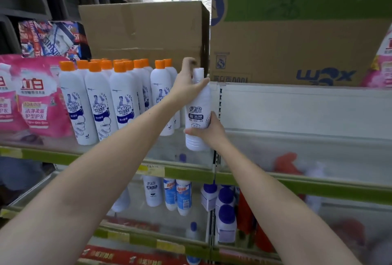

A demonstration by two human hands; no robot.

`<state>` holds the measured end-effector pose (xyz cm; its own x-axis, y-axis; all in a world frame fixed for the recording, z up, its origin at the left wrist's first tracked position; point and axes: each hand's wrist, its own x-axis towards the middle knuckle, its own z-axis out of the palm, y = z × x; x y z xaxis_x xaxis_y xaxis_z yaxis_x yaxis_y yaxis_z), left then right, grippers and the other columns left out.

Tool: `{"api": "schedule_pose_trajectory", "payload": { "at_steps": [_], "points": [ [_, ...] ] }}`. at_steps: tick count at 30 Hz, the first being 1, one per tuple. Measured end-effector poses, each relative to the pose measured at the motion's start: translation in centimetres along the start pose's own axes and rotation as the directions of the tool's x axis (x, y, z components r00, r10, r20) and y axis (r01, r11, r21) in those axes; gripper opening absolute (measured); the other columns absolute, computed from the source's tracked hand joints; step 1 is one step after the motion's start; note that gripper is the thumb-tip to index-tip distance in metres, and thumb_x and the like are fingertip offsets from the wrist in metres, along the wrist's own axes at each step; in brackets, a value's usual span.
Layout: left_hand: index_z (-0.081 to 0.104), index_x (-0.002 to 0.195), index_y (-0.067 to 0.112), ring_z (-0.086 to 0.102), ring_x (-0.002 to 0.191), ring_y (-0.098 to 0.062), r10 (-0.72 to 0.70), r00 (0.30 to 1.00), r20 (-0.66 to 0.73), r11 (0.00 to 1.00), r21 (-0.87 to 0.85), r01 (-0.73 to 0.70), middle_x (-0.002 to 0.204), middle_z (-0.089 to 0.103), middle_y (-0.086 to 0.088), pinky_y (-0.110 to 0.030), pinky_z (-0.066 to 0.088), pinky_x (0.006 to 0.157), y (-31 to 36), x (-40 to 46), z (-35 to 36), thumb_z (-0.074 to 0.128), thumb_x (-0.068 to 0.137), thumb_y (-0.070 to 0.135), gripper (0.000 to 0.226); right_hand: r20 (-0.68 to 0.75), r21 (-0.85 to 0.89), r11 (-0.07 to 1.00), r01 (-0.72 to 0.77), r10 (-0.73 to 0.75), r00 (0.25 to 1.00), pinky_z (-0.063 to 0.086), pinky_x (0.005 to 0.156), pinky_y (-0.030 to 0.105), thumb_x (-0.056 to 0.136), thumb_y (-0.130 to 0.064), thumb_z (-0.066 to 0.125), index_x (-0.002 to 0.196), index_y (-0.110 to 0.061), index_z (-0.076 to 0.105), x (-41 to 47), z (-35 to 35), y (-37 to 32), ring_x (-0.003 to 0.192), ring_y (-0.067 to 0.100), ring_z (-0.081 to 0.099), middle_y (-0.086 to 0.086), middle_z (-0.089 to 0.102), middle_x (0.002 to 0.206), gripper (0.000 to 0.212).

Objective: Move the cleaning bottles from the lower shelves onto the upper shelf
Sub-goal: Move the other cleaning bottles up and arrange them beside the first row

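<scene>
— Toilet-cleaner bottle (197,114): which way does it point?

— Long axis nearly upright, neck up, leaning slightly, held in front of the upper shelf (118,156) just right of the orange-capped Mr Muscle bottles (99,99).

— Who has it?

— Both hands. The left hand (188,86) wraps its fingers round the neck and shoulder, one finger raised above the top. The right hand (206,130) curls round the lower body from the right side, thumb across the front.

— How does it look?

— White plastic, ribbed base, a label with green characters over a dark band. Its cap is white or hidden by the left hand; I cannot tell which.

— Anything else hard to make out?

— The lower shelves (169,241) sit behind clear guards, so the blue-labelled bottles (178,196) and purple-capped bottles (226,222) are hazy. Red shapes at the right are blurred. Pink detergent bags (40,103) are cut off at the left edge. Cardboard boxes (146,29) stand behind.
</scene>
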<state>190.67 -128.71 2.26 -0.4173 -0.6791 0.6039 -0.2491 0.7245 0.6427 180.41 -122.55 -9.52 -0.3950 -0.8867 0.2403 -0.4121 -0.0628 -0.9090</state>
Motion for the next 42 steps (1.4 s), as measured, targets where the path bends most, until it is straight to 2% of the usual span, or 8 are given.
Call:
{"api": "schedule_pose_trajectory", "payload": {
  "at_steps": [4, 10, 14, 20, 31, 34, 37, 42],
  "points": [
    [0.039, 0.125, 0.017, 0.050, 0.068, -0.007, -0.010, 0.993, 0.119, 0.975, 0.222, -0.017, 0.085, 0.054, 0.005, -0.018, 0.039, 0.057, -0.1, 2.2, -0.6, 0.072, 0.092, 0.030, 0.048, 0.045, -0.155, 0.988, -0.022, 0.030, 0.999, 0.047, 0.083, 0.035, 0.067, -0.051, 0.087, 0.121, -0.021, 0.042, 3.0, 0.4, 0.2, 0.107, 0.021, 0.060, -0.009, 0.058, 0.112, 0.077],
    [0.006, 0.155, 0.015, 0.039, 0.135, -0.034, -0.178, 0.938, 0.297, 0.810, 0.586, -0.032, 0.148, 0.039, -0.012, -0.050, 0.044, 0.106, -1.3, 5.0, -1.1, 0.095, 0.062, 0.031, 0.130, 0.043, -0.356, 0.934, -0.023, 0.041, 0.998, 0.050, 0.090, 0.039, 0.062, -0.071, 0.077, 0.136, -0.012, 0.042, 6.5, 1.0, 0.5, 0.117, 0.028, 0.058, 0.004, 0.053, 0.134, 0.101],
    [0.007, 0.154, 0.016, 0.051, 0.117, -0.029, -0.166, 0.951, 0.260, 0.805, 0.593, -0.021, 0.133, 0.047, -0.012, -0.040, 0.053, 0.088, -2.3, 6.4, -0.5, 0.097, 0.059, 0.025, 0.132, 0.028, -0.306, 0.952, -0.021, 0.031, 0.999, 0.050, 0.083, 0.035, 0.067, -0.063, 0.082, 0.130, -0.007, 0.046, 8.1, 1.6, 1.1, 0.113, 0.027, 0.061, 0.007, 0.058, 0.126, 0.091],
    [0.008, 0.154, 0.018, 0.049, 0.119, -0.032, -0.173, 0.969, 0.175, 0.809, 0.586, 0.038, 0.130, 0.047, -0.015, -0.043, 0.052, 0.094, -3.0, 6.8, 0.8, 0.098, 0.058, 0.024, 0.132, 0.026, -0.367, 0.930, 0.011, -0.002, 1.000, 0.044, 0.078, 0.028, 0.077, -0.061, 0.077, 0.129, 0.001, 0.048, 8.5, 1.9, 1.4, 0.111, 0.026, 0.061, 0.010, 0.059, 0.124, 0.085],
    [0.012, 0.155, 0.018, 0.048, 0.124, -0.039, -0.047, 0.989, 0.142, 0.859, 0.511, -0.032, 0.145, 0.032, -0.019, -0.047, 0.051, 0.095, -2.8, 3.3, 0.6, 0.086, 0.072, 0.007, 0.112, -0.143, -0.450, 0.884, -0.124, 0.066, 0.987, 0.035, 0.082, 0.028, 0.090, -0.058, 0.062, 0.127, 0.005, 0.049, 5.7, 4.0, 0.2, 0.120, 0.031, 0.047, 0.019, 0.051, 0.130, 0.074],
    [0.028, 0.145, 0.015, 0.050, 0.110, -0.036, 0.028, 0.994, 0.109, 0.874, 0.481, -0.078, 0.132, 0.035, -0.015, -0.045, 0.054, 0.083, -3.2, 1.4, 0.9, 0.075, 0.076, -0.006, 0.086, -0.228, -0.390, 0.904, -0.177, 0.092, 0.969, 0.042, 0.081, 0.031, 0.091, -0.022, 0.063, 0.125, -0.002, 0.049, 3.6, 3.7, -0.5, 0.112, 0.033, 0.053, 0.017, 0.048, 0.132, 0.041],
    [0.042, 0.132, 0.008, 0.046, 0.109, -0.033, 0.096, 0.987, 0.126, 0.862, 0.486, -0.146, 0.126, 0.041, -0.014, -0.037, 0.046, 0.070, -3.5, -0.9, 0.6, 0.062, 0.084, -0.006, 0.053, -0.305, -0.376, 0.907, -0.189, 0.071, 0.950, 0.040, 0.071, 0.028, 0.089, -0.018, 0.063, 0.116, -0.004, 0.055, 1.1, 3.4, -0.5, 0.096, 0.032, 0.060, 0.017, 0.056, 0.125, 0.031],
    [0.056, 0.113, 0.007, 0.056, 0.090, -0.030, 0.088, 0.947, 0.308, 0.893, 0.398, -0.212, 0.107, 0.060, -0.009, -0.037, 0.048, 0.072, -3.4, -4.5, -1.1, 0.054, 0.092, 0.013, 0.021, -0.372, -0.422, 0.881, -0.213, 0.046, 0.927, 0.039, 0.076, 0.028, 0.088, -0.013, 0.065, 0.112, -0.003, 0.062, -4.8, 2.4, -1.4, 0.109, 0.032, 0.060, 0.016, 0.066, 0.115, 0.026]
  ]
}}
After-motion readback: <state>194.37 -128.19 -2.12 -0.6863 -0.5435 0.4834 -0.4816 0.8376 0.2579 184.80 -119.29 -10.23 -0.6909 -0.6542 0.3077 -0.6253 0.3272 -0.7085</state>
